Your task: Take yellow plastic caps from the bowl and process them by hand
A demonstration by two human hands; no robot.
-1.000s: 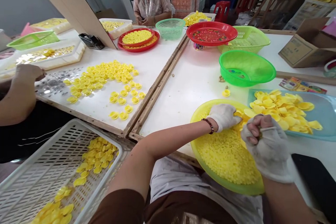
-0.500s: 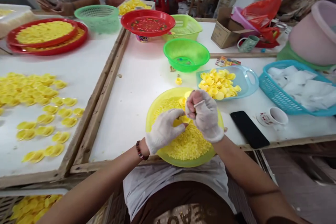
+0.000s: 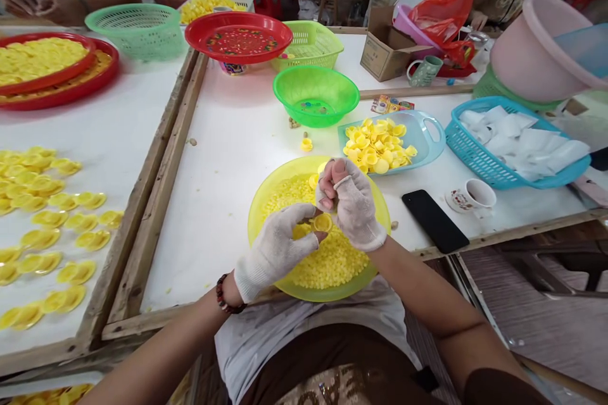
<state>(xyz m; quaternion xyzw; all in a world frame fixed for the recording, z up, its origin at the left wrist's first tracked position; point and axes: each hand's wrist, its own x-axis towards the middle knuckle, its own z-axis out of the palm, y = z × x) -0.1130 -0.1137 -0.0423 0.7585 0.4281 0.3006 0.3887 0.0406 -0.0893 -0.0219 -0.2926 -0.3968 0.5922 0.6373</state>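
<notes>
My left hand [image 3: 285, 242], in a white fingerless glove, pinches a small round yellow cup [image 3: 323, 223] between thumb and fingers. Just above and right of it, my right hand [image 3: 350, 202] is curled closed in a matching glove; whatever lies inside its fingers is hidden. Both hands are over a yellow bowl [image 3: 255, 218] filled with small yellow pellets [image 3: 327, 266]. Behind my right hand a few more yellow cups [image 3: 313, 181] show at the bowl's far side. A pale blue tray [image 3: 427, 150] heaped with yellow cups [image 3: 377, 147] stands beyond the bowl.
A black phone [image 3: 434, 220], a mug [image 3: 470, 195] and a blue basket [image 3: 513, 164] of white pieces lie to the right. A green bowl [image 3: 316, 92] and red tray [image 3: 237, 35] stand behind. Wooden strips [image 3: 156, 202] divide the table; yellow pieces [image 3: 40, 238] cover the left section.
The camera view has swung, so the table's contents sit further left. My left hand has tilted, and the cup in its grip shows more plainly. My right hand stays closed.
</notes>
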